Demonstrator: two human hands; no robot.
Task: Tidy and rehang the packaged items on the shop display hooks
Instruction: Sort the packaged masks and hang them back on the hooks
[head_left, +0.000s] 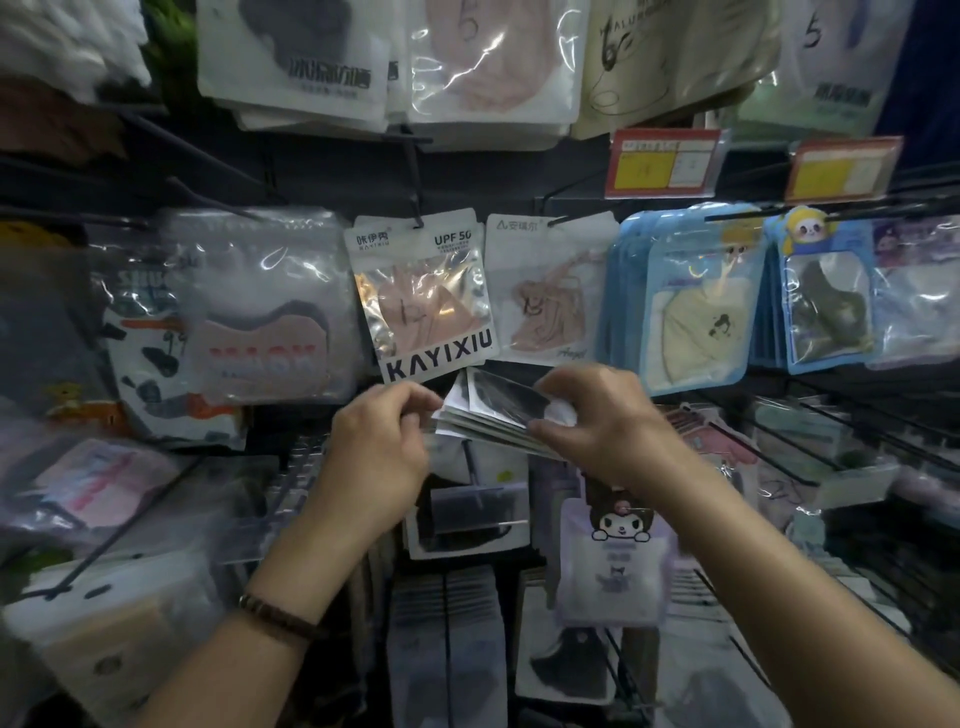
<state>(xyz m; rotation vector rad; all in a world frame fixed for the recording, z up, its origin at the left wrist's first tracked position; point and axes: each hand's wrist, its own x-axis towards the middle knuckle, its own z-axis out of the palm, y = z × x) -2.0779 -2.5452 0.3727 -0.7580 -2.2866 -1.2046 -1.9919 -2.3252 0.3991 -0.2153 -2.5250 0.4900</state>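
- Right hand (597, 415): clamped on the right end of a stack of packets (493, 415), fingers curled over the top, thumb under the near edge.
- Left hand (379, 441): pinching the left corner of that stack between thumb and fingertips; dark beaded bracelet (280, 616) at the wrist.
- Same stack of packets: several flat white-edged pouches with dark contents, slightly fanned, carried by the hands alone in front of the display, just below the KAYIXIU packet (431, 301) and above a black-mask packet (467, 512).
- KAYIXIU packet: silver-and-white pouch marked UPF 50, pink mask inside, hanging tilted from a black hook (415, 182).
- Pink-mask packet (550, 291): white-topped clear pouch, hanging just right of the KAYIXIU packet, edges overlapping.
- Blue packets (685, 312): thick bunch further right, front one showing a cream mask.
- Price tags (667, 163): two, red with yellow panels, clipped to hook ends above the blue packets.
- Cartoon-character packet (618, 551): pale lilac, hanging under the right wrist.
- Blurred clear pouch (260, 312): left of the KAYIXIU packet, pink-and-dark mask inside, lettering unreadable.
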